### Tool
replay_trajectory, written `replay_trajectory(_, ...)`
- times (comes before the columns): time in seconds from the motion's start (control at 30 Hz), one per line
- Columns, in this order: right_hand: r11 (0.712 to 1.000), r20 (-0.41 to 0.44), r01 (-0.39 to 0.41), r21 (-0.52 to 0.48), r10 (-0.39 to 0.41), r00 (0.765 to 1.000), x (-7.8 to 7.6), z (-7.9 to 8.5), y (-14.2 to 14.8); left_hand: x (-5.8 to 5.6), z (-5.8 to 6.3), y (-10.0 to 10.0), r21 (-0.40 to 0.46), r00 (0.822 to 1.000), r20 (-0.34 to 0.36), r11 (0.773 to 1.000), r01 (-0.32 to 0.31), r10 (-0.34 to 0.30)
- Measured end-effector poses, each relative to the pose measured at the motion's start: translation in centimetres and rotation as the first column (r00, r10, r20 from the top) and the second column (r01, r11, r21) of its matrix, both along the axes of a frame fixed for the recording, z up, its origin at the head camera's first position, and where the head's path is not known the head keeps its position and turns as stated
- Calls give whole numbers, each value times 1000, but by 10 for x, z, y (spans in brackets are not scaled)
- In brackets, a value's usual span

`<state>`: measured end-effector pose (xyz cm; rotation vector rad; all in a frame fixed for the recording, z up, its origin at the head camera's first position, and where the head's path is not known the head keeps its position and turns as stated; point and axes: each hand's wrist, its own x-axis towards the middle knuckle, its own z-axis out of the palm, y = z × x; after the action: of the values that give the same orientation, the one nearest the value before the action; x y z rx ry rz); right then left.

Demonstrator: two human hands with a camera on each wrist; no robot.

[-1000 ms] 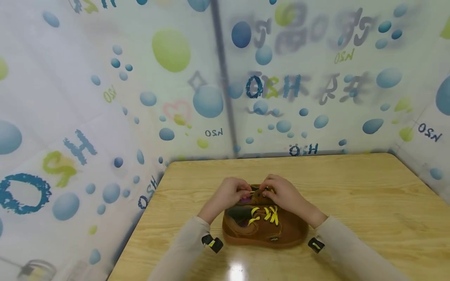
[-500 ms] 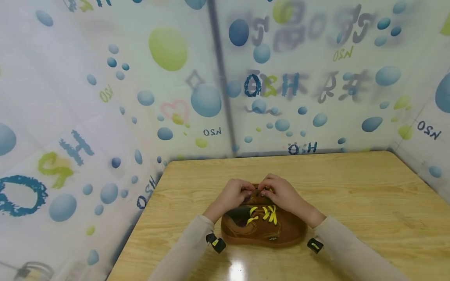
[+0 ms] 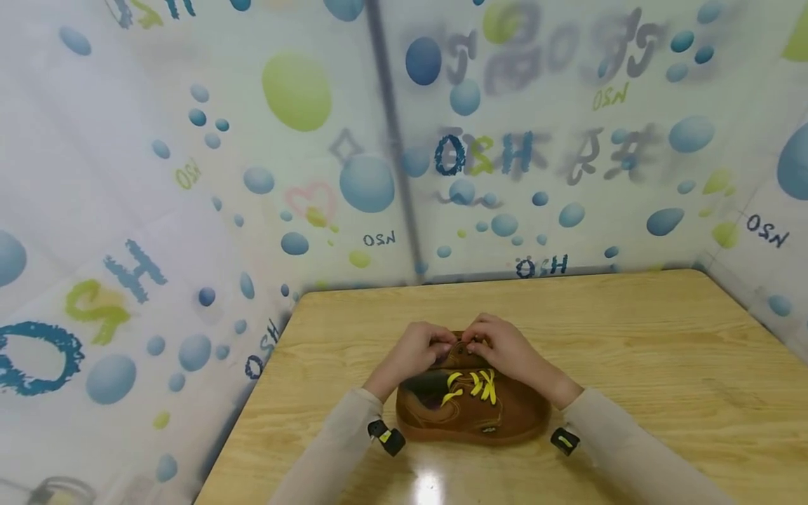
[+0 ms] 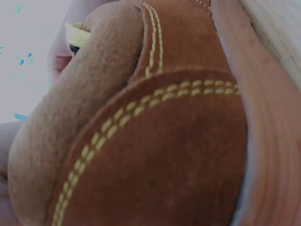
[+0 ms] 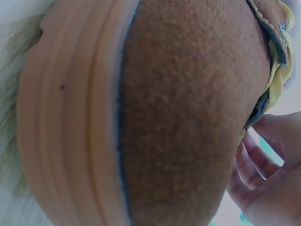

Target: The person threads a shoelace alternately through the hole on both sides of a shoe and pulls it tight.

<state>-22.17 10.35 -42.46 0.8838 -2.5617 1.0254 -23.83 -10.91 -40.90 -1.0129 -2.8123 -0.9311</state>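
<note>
Two brown shoes lie side by side on the table. The near shoe (image 3: 520, 410) has yellow laces (image 3: 487, 387) through its eyelets. Behind it sits the far shoe (image 3: 463, 361), partly covered by both hands. My left hand (image 3: 416, 348) pinches at the far shoe's opening; the yellow shoelace between thumb and forefinger is hidden now. My right hand (image 3: 505, 344) grips the edge of the far shoe's eyelet flap, its thumb and forefinger close to the left fingertips. Stitched heel leather (image 4: 164, 150) fills the left wrist view, and the rounded toe (image 5: 178, 113) fills the right.
The light wooden table (image 3: 631, 337) extends to either side of the shoes. Behind it hangs a white curtain (image 3: 568, 105) printed with blue and green dots. A black strap (image 3: 386, 438) circles the left sleeve, another black strap (image 3: 564, 440) the right.
A second ago a yellow shoelace stretched between the hands; now it is out of sight. The left hand has shifted slightly right, and the far shoe's eyelet flap shows between the hands.
</note>
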Motion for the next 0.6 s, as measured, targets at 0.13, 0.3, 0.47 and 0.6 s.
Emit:
replay_trajectory(0.13, 1000, 23, 21, -6, -21, 1000, 0, 1, -1, 5, 1, 6, -12, 1000, 4, 1000, -17, 17)
replay_trajectory(0.3, 999, 57, 34, -38, -31, 998, 1, 0, -2, 13, 2, 11, 46, 997, 78, 999, 9, -13)
replay_trajectory(0.47, 998, 58, 47, -49, -44, 997, 1, -3, -3, 19, 4, 13, -33, 1000, -3, 999, 17, -17)
replay_trajectory(0.6, 997, 61, 48, -55, -44, 997, 0, -4, -6, 25, 5, 14, -20, 976, -206, 997, -75, 69)
